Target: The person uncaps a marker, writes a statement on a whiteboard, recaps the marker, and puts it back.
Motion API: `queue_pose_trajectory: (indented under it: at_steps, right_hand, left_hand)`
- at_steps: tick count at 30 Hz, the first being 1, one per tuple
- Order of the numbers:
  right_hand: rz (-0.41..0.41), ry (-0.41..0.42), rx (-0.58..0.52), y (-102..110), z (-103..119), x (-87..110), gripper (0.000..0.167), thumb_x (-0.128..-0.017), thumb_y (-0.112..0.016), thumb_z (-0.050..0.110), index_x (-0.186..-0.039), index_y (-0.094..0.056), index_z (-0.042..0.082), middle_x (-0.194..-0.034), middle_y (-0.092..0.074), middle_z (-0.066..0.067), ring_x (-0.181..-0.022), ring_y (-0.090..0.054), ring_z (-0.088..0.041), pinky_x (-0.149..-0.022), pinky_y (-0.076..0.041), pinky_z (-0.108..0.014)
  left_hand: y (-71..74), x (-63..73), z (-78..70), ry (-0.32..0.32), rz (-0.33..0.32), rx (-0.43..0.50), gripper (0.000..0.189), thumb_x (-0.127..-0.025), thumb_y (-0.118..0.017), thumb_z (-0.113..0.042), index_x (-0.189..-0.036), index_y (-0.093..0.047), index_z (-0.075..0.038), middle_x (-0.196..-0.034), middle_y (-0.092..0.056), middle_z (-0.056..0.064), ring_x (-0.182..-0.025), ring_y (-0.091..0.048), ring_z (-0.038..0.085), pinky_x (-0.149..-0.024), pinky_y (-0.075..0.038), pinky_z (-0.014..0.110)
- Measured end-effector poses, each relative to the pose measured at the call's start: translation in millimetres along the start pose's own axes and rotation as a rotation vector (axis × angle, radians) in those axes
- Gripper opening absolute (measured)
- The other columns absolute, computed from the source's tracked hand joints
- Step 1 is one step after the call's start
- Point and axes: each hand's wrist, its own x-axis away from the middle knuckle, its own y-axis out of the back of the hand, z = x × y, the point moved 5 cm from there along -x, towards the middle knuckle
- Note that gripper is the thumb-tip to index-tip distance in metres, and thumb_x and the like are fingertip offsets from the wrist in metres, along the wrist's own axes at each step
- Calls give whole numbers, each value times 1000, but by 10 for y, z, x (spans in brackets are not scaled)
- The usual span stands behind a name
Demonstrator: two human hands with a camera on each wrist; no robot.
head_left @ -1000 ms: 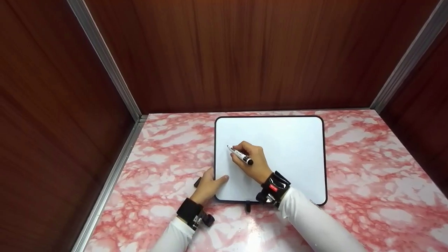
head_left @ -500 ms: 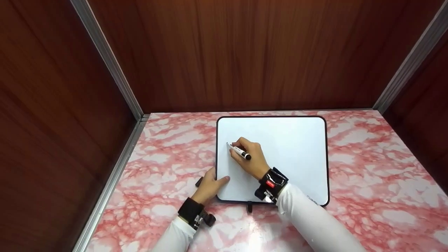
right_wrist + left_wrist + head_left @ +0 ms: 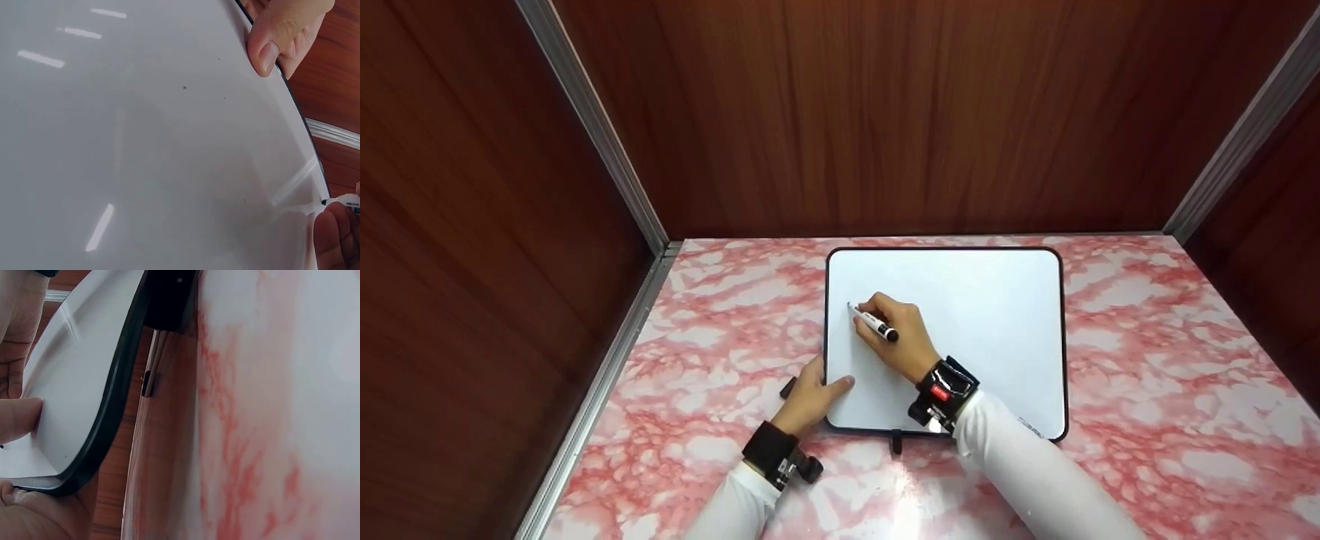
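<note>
A whiteboard [image 3: 982, 330] with a dark frame leans back slightly on the table. My left hand [image 3: 812, 394] grips its lower left edge, the thumb lying on the white face and the other fingers behind, out of sight. In the right wrist view that thumb [image 3: 275, 42] presses the surface beside the edge. A white marker [image 3: 874, 322] with a black end is pinched between the fingertips of my right hand [image 3: 904, 337]. Its dark tip points up and left at the upper left part of the board; in the right wrist view the tip appears at or very near the surface.
Black feet of a stand [image 3: 896, 442] show below and left of the board. The table [image 3: 720, 360] has a red and white marbled top. Dark wooden panels [image 3: 885, 112] rise behind and at both sides, with metal strips [image 3: 607, 142] at the corners.
The marker tip has moved slightly up the board with my right hand. My left hand keeps its hold on the edge. The head view has shifted a little.
</note>
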Motion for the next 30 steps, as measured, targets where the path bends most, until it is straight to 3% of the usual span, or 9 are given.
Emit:
queue_pose_trajectory:
  at_steps: [30]
  right_hand:
    - [98, 13, -22, -81, 84, 257, 8, -79, -73, 10, -79, -65, 11, -77, -70, 4, -58, -53, -6, -50, -42, -21]
  left_hand:
    - [0, 3, 18, 16, -8, 3, 43, -90, -59, 3, -132, -48, 7, -110, -65, 24, -93, -68, 31, -79, -56, 39]
